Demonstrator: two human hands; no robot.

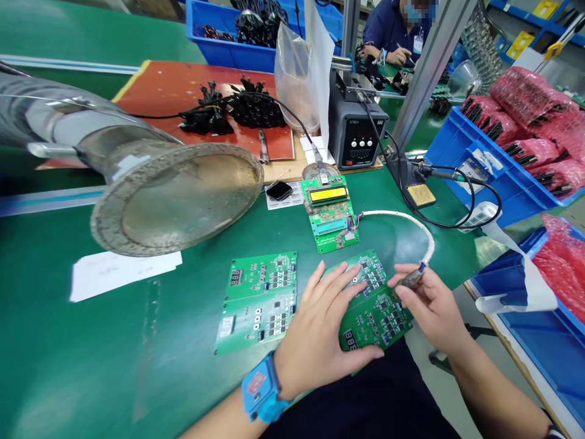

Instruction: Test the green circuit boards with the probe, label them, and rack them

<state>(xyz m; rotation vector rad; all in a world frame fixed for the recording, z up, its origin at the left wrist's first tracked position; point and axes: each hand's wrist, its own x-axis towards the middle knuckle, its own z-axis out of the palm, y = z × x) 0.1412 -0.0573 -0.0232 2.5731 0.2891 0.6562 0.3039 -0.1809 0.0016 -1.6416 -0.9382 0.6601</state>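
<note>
My left hand (322,329) lies spread over a green circuit board panel (377,314), fingers across its left part and the thumb near its front edge. Between the fingertips of my right hand (434,305) is a probe connector (411,278), its tip at the panel's right edge; whether it touches the contacts I cannot tell. A white sleeved cable (406,214) runs from the connector to a green programmer board (329,213) with a lit yellow display and a teal socket. Left of my hand, a second circuit board panel (258,302) lies flat on the green mat.
A fume extraction hood (183,201) hangs at left. Behind stand a soldering station (359,125) and an iron stand (411,177). A smartwatch (279,191) lies on paper. Blue bins (498,164) with pink bubble-wrapped packs are at right. Another person (395,36) sits across the bench.
</note>
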